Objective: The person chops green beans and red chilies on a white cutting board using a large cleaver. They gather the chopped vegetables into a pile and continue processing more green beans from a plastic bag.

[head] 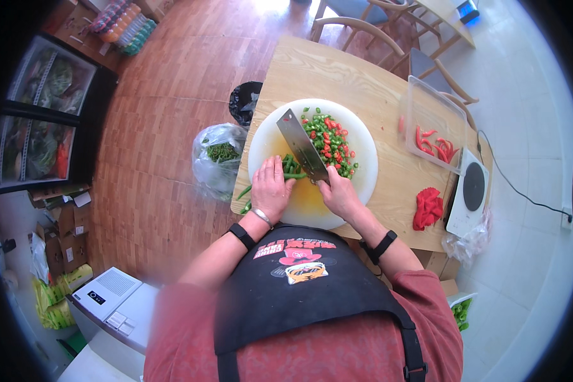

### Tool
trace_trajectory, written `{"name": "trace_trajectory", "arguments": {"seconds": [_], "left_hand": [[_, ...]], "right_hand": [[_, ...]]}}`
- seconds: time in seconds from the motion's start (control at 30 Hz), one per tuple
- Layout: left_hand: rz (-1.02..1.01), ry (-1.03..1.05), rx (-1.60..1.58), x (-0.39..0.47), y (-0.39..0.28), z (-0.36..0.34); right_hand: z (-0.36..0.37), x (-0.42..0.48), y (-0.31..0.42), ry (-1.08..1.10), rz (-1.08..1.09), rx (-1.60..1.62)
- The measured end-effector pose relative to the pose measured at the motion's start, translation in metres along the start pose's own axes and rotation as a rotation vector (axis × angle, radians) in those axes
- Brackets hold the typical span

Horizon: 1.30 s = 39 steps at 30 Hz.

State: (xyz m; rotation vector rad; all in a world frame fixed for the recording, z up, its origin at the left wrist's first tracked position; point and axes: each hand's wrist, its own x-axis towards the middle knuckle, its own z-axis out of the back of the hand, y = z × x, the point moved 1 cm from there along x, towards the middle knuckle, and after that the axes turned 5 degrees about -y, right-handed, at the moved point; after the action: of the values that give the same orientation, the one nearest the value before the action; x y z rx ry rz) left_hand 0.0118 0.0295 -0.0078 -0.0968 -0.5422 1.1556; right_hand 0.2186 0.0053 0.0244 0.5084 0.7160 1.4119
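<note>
My right hand grips the handle of a wide steel cleaver, whose blade slants up and left over a round white cutting board. Flat on the board's left part, my left hand holds down a bunch of whole green chilies, fingers together and beside the blade. Some chili stems and tips poke out on the hand's left, past the board's edge. To the right of the blade lies a heap of chopped green and red chilies. A yellowish wet stain marks the board.
On the wooden table are a clear plastic bin with red chilies, a crumpled red cloth and a white hot plate. A plastic bag of greens and a black-lined bin stand off the left edge.
</note>
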Motion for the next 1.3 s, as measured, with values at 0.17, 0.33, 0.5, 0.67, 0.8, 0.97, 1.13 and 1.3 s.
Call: {"name": "trace_trajectory", "arguments": {"seconds": [0.17,0.33,0.5,0.67,0.8,0.97,1.13,1.3], "left_hand": [[0.047,0.164,0.088,0.0,-0.006,0.002],[0.058,0.219,0.134,0.001,-0.008,-0.003],[0.053,0.293,0.164,0.006,-0.012,-0.002],[0.066,0.347,0.173,0.007,-0.011,-0.002],[0.061,0.381,0.203,0.01,-0.014,0.004],[0.053,0.369,0.19,0.01,-0.014,0.004],[0.064,0.318,0.17,0.005,-0.011,-0.001],[0.09,0.298,0.16,0.004,-0.011,-0.005]], "right_hand": [[0.029,-0.016,0.025,-0.006,0.091,-0.064],[0.048,-0.021,0.039,0.126,0.103,-0.157],[0.049,-0.012,0.035,0.187,0.101,-0.189],[0.053,0.008,0.041,0.299,0.118,-0.265],[0.04,0.02,0.046,0.339,0.091,-0.291],[0.006,0.018,0.016,0.164,0.103,-0.182],[0.034,0.001,0.029,0.116,0.113,-0.117],[0.047,-0.011,0.039,0.201,0.16,-0.207]]}}
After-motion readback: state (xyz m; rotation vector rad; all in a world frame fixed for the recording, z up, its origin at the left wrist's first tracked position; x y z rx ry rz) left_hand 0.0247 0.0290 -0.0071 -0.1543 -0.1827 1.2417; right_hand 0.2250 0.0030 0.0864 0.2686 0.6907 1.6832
